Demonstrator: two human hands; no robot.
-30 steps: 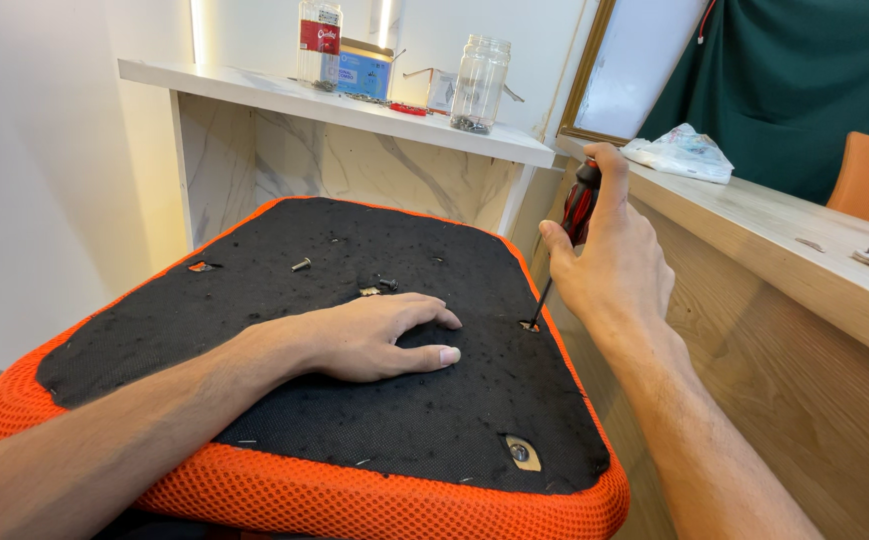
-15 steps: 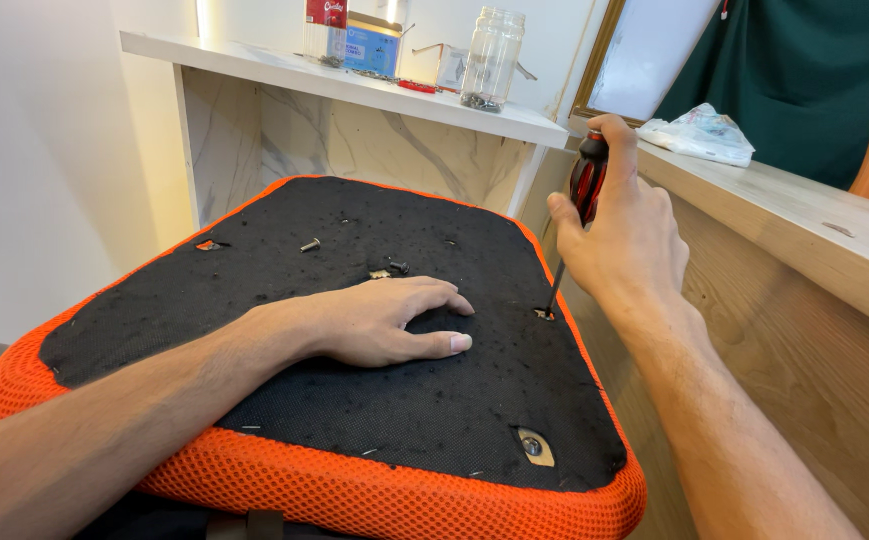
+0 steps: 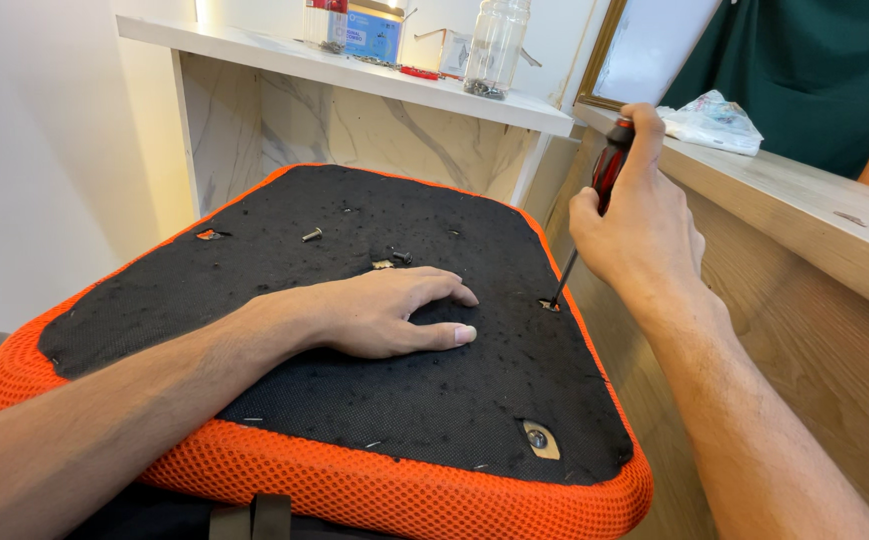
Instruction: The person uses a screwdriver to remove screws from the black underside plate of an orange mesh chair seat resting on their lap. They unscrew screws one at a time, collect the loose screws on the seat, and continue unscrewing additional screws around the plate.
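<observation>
An upturned chair seat (image 3: 284,230) lies before me, black fabric underneath with an orange mesh rim. My left hand (image 3: 384,312) rests flat on its middle, fingers spread, holding nothing. My right hand (image 3: 639,225) grips a screwdriver (image 3: 594,205) with a red and black handle; its tip stands in a screw hole (image 3: 550,304) near the seat's right edge. A loose screw (image 3: 311,235) and a small bolt (image 3: 397,256) lie on the fabric beyond my left hand. Another fitted screw (image 3: 536,438) sits in the near right corner.
A white marble-fronted shelf (image 3: 254,50) behind the seat carries a clear jar (image 3: 495,45), a blue box (image 3: 371,35) and small tools. A wooden counter (image 3: 794,200) runs along the right with a plastic bag (image 3: 711,118) on it. A white wall stands at left.
The view has shifted slightly and my right hand has turned on the screwdriver, its tip staying in the same hole. My left hand stays pressed on the seat.
</observation>
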